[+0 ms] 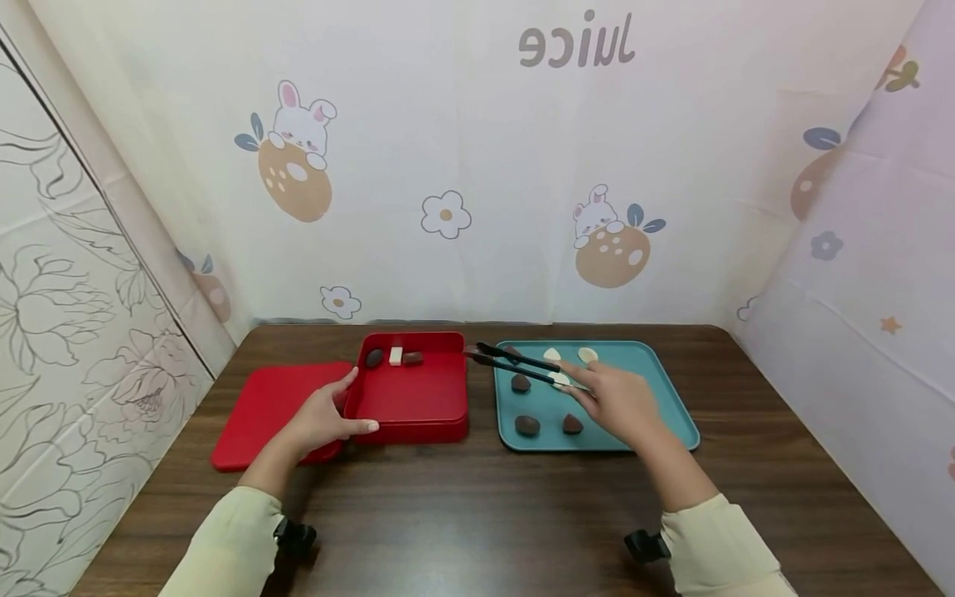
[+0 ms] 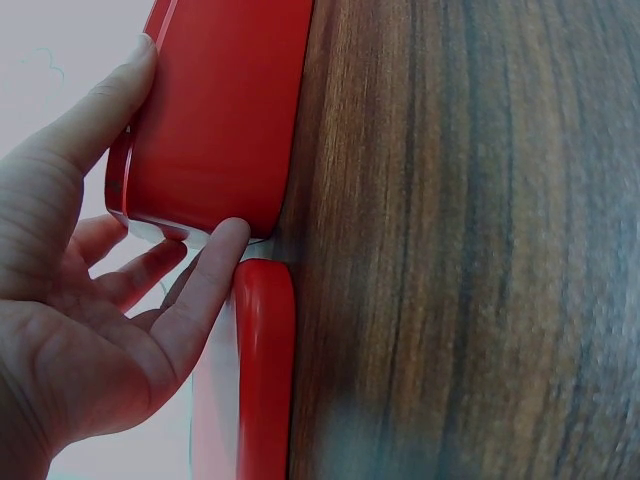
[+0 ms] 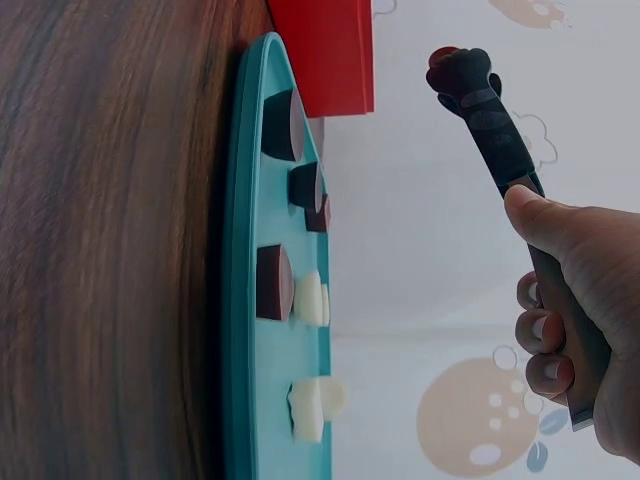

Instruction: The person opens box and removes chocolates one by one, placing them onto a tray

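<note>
A shallow red box point(image 1: 406, 431) stands at the middle back of the table. My left hand point(image 1: 321, 419) rests at its near left corner, thumb along the front wall point(image 2: 200, 110) and a straight finger touching the side. Inside lie a dark oval chocolate point(image 1: 374, 358), a white block point(image 1: 395, 356) and a brown block point(image 1: 413, 358). My right hand point(image 1: 618, 400) holds black-tipped tongs point(image 1: 515, 362) over the tray, pointing left. Their tips hold a small reddish-brown chocolate point(image 3: 438, 56) near the box's right wall.
A teal tray point(image 1: 664, 414) sits right of the box, bearing several brown chocolates point(image 1: 527, 425) and several cream shell-like pieces point(image 1: 588, 355). A red lid point(image 1: 261, 414) lies flat on the wooden table point(image 1: 462, 514), left of the box. A printed cloth hangs behind.
</note>
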`<control>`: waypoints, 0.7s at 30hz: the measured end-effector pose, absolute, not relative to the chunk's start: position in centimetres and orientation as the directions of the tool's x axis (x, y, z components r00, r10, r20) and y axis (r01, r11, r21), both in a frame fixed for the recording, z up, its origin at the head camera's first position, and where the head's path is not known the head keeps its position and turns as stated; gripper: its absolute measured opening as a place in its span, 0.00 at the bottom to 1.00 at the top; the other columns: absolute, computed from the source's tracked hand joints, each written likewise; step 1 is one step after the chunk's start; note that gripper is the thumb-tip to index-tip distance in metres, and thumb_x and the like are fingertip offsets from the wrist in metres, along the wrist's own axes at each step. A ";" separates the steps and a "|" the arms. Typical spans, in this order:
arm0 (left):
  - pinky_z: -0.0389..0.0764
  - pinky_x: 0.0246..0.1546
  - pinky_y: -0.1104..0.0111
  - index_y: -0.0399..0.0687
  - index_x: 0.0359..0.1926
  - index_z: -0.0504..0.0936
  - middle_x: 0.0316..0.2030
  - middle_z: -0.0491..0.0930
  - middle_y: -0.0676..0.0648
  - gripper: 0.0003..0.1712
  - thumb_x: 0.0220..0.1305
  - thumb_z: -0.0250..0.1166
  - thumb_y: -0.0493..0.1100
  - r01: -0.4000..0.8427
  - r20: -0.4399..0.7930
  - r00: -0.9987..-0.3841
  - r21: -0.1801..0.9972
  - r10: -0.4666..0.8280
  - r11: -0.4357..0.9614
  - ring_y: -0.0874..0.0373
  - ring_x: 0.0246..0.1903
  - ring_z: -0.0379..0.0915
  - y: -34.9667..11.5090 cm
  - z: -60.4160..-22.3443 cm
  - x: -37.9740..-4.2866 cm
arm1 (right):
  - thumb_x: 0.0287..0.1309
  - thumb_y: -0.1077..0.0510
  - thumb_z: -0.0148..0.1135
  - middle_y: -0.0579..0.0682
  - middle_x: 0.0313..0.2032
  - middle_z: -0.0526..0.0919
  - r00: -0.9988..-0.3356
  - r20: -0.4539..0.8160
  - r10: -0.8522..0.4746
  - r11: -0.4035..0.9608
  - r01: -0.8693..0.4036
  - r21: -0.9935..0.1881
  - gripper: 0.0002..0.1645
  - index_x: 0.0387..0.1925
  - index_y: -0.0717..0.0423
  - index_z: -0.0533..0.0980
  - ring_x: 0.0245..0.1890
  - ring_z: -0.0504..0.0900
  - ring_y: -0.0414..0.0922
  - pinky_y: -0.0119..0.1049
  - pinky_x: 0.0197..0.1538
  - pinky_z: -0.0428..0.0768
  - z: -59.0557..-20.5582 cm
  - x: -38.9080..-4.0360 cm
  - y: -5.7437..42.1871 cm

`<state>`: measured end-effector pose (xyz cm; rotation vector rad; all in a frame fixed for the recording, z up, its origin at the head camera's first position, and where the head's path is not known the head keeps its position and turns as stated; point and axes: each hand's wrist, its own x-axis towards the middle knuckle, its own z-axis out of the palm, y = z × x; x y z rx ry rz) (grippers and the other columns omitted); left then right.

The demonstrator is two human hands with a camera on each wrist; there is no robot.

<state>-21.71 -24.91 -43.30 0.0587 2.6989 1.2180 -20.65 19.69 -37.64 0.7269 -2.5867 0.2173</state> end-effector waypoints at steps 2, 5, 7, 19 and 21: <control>0.84 0.41 0.54 0.49 0.77 0.50 0.65 0.63 0.31 0.68 0.41 0.79 0.62 -0.037 -0.147 -0.983 0.748 0.111 0.662 0.36 0.60 0.62 -24.9 -43.4 -21.7 | 0.55 0.51 0.71 0.40 0.19 0.66 -0.754 0.472 -0.457 0.847 -0.530 -0.027 0.27 0.57 0.48 0.80 0.14 0.57 0.36 0.31 0.17 0.57 -37.8 -20.4 20.2; 0.83 0.42 0.54 0.49 0.77 0.51 0.66 0.63 0.32 0.68 0.41 0.79 0.62 -0.036 -0.144 -0.984 0.752 0.110 0.658 0.36 0.60 0.62 -24.9 -43.4 -21.8 | 0.54 0.52 0.71 0.40 0.19 0.66 -0.748 0.484 -0.455 0.848 -0.530 -0.022 0.26 0.56 0.49 0.80 0.15 0.57 0.36 0.30 0.17 0.57 -37.9 -20.0 20.9; 0.83 0.42 0.54 0.48 0.77 0.51 0.66 0.62 0.31 0.68 0.41 0.79 0.61 -0.031 -0.138 -0.984 0.753 0.111 0.657 0.36 0.60 0.62 -24.9 -43.4 -21.8 | 0.54 0.52 0.71 0.40 0.20 0.67 -0.755 0.478 -0.448 0.854 -0.520 -0.021 0.26 0.56 0.49 0.80 0.15 0.57 0.35 0.30 0.17 0.58 -37.8 -19.6 21.4; 0.83 0.42 0.55 0.47 0.77 0.51 0.65 0.63 0.31 0.67 0.42 0.79 0.60 -0.016 -0.122 -0.985 0.760 0.118 0.650 0.38 0.58 0.64 -24.9 -43.6 -21.8 | 0.59 0.45 0.66 0.40 0.26 0.76 -0.743 0.522 -0.419 0.868 -0.497 -0.011 0.26 0.58 0.47 0.79 0.13 0.55 0.30 0.28 0.14 0.55 -38.3 -17.7 25.2; 0.84 0.41 0.55 0.48 0.77 0.51 0.65 0.63 0.31 0.67 0.42 0.79 0.60 -0.017 -0.123 -0.985 0.760 0.118 0.649 0.37 0.58 0.63 -24.9 -43.5 -21.8 | 0.58 0.46 0.67 0.39 0.25 0.75 -0.746 0.522 -0.413 0.871 -0.491 -0.014 0.26 0.58 0.47 0.79 0.13 0.54 0.30 0.28 0.14 0.54 -38.3 -17.5 25.6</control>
